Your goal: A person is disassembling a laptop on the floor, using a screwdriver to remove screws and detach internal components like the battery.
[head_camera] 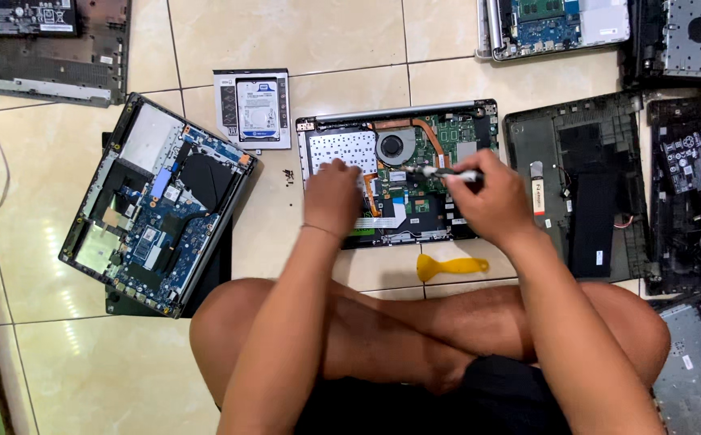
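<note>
knees crossed beneath me, i sat on the tiled floor (68,379) with the yellow pry tool (451,267) lying just past my shins, untouched. beyond it the opened laptop (399,173) lay belly-up, its fan (396,147) and green board bare. my left hand (332,196) rested on the laptop's left half, fingers curled down against it; whether they pinched anything i couldn't tell, since the back of the hand hid them. my right hand (491,201) was closed around a screwdriver (443,172), its tip pointing left over the middle of the board, near the fan. a few loose screws (288,176) sat on the tile just left of the case. to my left a second opened laptop (157,205) lay tilted, with a hard drive in its caddy (254,109) beyond it; a black bottom cover (576,185) lay to my right, more stripped machines farther off.

i judged the risks plain enough: the tip could slip and gouge the board or a ribbon cable, and those screws could scatter if my wrist brushed them.
</note>
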